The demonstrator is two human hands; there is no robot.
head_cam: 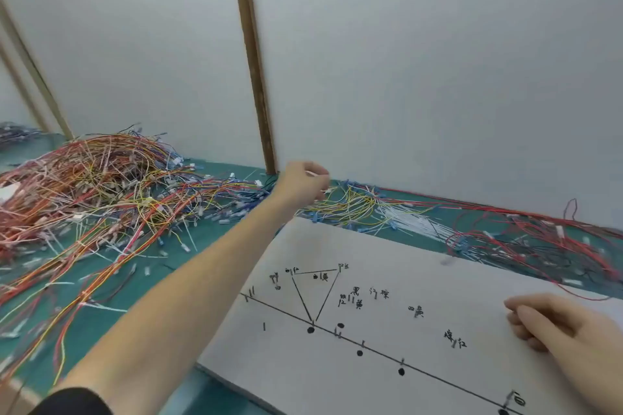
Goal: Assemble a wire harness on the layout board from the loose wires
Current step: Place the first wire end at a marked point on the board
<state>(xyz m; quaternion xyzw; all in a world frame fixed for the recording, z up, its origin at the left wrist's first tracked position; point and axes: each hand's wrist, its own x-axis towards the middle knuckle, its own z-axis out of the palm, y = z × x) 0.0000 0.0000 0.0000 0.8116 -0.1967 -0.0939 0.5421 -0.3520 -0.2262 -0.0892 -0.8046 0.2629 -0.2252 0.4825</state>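
Our left hand (303,184) reaches across the far edge of the layout board (421,266) to the yellow and white wires (350,205) lying against the wall (404,61). Its fingers (318,175) are curled closed, apparently pinching something small and pale; motion blur keeps us from telling whether it is a wire end. Our right hand (553,323) rests on the board's right side, fingers loosely bent, holding nothing. No wire lies on the board yet.

Hazards, as we judge them:
- Tangling. The loose wires overlap heavily, so lifting one may drag its neighbours onto the board.
- Wrong colour. The board's handwritten colour labels (364,296) must match the wire picked; yellow, white and blue strands intermingle here.
- Board shift. A snagged pull could slide the board unless our right hand steadies it.

Clearances: the wall stands just behind the picking zone, so withdraw toward us. The large orange-red pile (84,178) fills the table (209,229) at left; red wires (539,239) crowd the right. The board's middle is open.
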